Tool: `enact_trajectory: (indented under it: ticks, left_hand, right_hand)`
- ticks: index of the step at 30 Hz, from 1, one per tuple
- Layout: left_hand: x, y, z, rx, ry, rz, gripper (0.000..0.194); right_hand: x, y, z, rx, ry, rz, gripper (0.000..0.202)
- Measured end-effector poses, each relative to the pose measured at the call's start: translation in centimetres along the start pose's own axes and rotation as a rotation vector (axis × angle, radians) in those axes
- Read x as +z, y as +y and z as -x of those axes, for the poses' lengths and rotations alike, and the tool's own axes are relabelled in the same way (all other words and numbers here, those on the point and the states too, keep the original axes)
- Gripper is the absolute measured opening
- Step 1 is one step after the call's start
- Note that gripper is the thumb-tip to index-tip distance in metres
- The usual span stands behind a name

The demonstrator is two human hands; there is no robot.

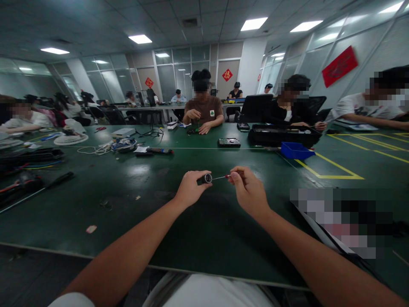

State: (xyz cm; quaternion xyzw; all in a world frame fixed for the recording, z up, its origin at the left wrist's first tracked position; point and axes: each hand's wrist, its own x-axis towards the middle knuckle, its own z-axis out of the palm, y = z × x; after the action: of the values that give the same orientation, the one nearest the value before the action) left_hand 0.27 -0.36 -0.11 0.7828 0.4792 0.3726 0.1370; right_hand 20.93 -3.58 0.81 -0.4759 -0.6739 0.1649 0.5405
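Observation:
Over the green table (204,238), my left hand (189,189) is closed around a small dark cylindrical part (208,178). A pale ring with a dark centre shows at the part's near end. My right hand (251,194) grips the red handle of a thin screwdriver (220,177). Its metal shaft points left, and the tip reaches the side of the cylindrical part or lies just beside it; I cannot tell whether they touch. Fingers hide much of the part and of the handle.
Beyond my hands are a hard drive (228,143), a blue bin (296,151), a long black housing (284,135), a dark handheld tool (159,151) and coiled cables (123,145). A blurred-out flat object (341,224) lies right. A person (204,106) works opposite.

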Motion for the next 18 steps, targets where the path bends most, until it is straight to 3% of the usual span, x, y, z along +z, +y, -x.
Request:
enact_trajectory:
  ticks: [18]
  left_hand:
    - [0.15,0.13,0.01,0.006,-0.029,0.008,0.039]
  right_hand:
    - [0.67,0.34,-0.10,0.062,-0.044,-0.108,0.025]
